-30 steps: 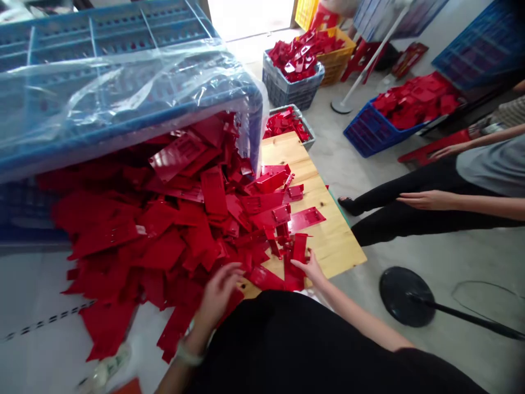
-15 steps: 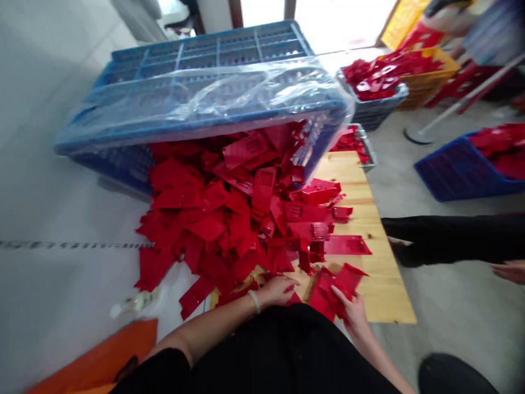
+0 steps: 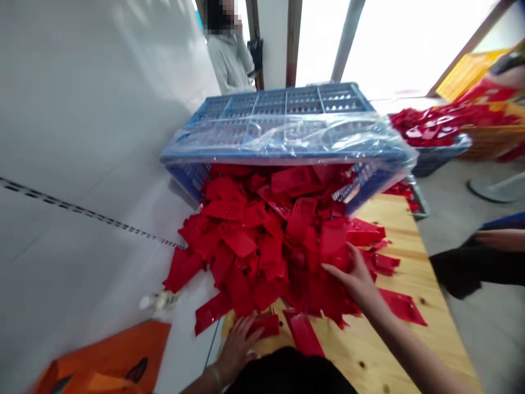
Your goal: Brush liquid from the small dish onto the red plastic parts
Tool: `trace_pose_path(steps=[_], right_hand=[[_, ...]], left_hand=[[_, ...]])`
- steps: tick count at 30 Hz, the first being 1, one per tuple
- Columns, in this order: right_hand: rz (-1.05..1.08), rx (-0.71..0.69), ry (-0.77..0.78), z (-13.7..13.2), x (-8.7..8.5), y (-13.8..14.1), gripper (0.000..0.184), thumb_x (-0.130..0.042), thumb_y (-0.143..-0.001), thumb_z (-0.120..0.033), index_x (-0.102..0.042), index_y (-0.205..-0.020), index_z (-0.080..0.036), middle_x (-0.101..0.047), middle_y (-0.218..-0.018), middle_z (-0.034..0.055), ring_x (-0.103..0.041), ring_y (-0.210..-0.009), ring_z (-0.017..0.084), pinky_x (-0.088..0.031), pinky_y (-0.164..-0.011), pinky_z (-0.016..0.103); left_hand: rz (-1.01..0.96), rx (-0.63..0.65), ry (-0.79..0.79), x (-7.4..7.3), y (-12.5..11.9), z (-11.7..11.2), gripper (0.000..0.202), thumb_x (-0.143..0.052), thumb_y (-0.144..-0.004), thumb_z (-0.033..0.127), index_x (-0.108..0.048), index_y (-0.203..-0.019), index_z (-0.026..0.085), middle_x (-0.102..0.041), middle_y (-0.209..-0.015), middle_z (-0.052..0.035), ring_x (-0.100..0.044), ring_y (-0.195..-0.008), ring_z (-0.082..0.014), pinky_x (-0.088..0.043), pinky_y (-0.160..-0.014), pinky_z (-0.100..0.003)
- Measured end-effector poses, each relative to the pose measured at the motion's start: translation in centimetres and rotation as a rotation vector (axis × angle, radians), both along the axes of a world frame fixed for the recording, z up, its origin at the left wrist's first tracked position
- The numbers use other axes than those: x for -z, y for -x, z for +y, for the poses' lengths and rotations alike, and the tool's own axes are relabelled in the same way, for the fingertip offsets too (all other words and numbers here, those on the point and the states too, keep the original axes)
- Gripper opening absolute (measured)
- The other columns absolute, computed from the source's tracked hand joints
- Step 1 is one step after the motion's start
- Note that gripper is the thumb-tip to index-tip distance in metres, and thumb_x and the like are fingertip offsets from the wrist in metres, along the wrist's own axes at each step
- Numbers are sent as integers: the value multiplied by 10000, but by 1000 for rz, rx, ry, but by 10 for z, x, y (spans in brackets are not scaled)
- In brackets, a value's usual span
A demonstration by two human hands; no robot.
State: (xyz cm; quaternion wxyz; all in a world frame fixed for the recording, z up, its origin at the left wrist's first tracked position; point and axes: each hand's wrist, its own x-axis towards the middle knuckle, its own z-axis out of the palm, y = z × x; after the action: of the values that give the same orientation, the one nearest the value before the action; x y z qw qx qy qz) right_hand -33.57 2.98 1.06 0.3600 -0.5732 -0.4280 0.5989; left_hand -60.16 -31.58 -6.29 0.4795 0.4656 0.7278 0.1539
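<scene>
Plainly, the right hand (image 3: pixel 356 273) pinches a flat red plate (image 3: pixel 334 242), the left hand (image 3: pixel 237 350) spread over knotty wood (image 3: pixel 348 347).

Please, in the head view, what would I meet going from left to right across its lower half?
Orange object → left hand → narrow red piece near the bottom middle → right hand → another person's dark trouser leg.
</scene>
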Motion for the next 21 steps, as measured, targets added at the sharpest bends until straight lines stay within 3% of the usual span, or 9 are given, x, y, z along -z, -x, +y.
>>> trace_pose_path(steps=[3,5,7,9,12,16,18,21], right_hand=[[100,-199,-143,67,-13,113,1030,-1041,-655,-522,-573,-1518,-210,-742,-1396,143,-738,-1247,340,-599,-1140,541],[130,-279,-225,94,-20,173,812,-894,-903,-499,-543,-1573,-206,-697,-1480,157,-721,-1285,331,-596,-1125,579],[109,-302,-308,102,-24,204,694,-777,-1022,-488,-530,-1606,-207,-619,-1579,171,-657,-1387,357,-548,-1166,625],[55,-310,-407,90,-20,201,713,-772,-1028,-491,-514,-1633,-215,-530,-1674,174,-547,-1510,388,-463,-1238,662],[-70,-355,-528,40,-5,145,757,-830,-983,-496,-537,-1631,-240,-521,-1698,149,-506,-1551,373,-418,-1285,635],[-350,-295,-476,-47,24,22,517,-735,-1065,-469,-640,-1504,-213,-673,-1500,134,-656,-1378,326,-544,-1170,589],[-531,-204,-377,-73,40,-45,437,-707,-1089,-447,-664,-1447,-198,-701,-1421,124,-709,-1259,299,-605,-1080,549],[-814,-76,-216,-78,62,-130,451,-733,-1075,-420,-656,-1465,-206,-653,-1501,131,-671,-1320,324,-571,-1124,593]], left_hand=[[49,33,-11,17,1,11,422,-786,-787,548,-866,-1201,543,-759,-1437,-128,-587,-1458,-573,-378,-1260,-816],[82,50,-19,23,4,17,423,-702,-854,474,-862,-1241,527,-779,-1388,-143,-631,-1413,-553,-388,-1279,-782],[109,78,-31,25,8,21,484,-572,-932,391,-840,-1320,501,-788,-1347,-162,-665,-1376,-514,-388,-1296,-740],[122,132,-52,25,14,24,571,-481,-953,328,-807,-1405,451,-791,-1297,-190,-689,-1320,-500,-408,-1273,-738],[100,225,-99,25,23,29,669,-359,-979,270,-733,-1521,385,-784,-1285,-203,-690,-1291,-484,-466,-1210,-738],[10,339,-159,12,41,41,638,-353,-1035,263,-708,-1535,437,-780,-1408,-123,-712,-1317,-396,-538,-1201,-592],[-37,411,-183,-7,53,55,579,-423,-1041,281,-740,-1493,455,-784,-1436,-84,-739,-1295,-358,-558,-1196,-524],[-54,501,-233,-57,72,96,514,-497,-1056,313,-748,-1500,377,-810,-1385,-110,-770,-1253,-313,-612,-1122,-420]])
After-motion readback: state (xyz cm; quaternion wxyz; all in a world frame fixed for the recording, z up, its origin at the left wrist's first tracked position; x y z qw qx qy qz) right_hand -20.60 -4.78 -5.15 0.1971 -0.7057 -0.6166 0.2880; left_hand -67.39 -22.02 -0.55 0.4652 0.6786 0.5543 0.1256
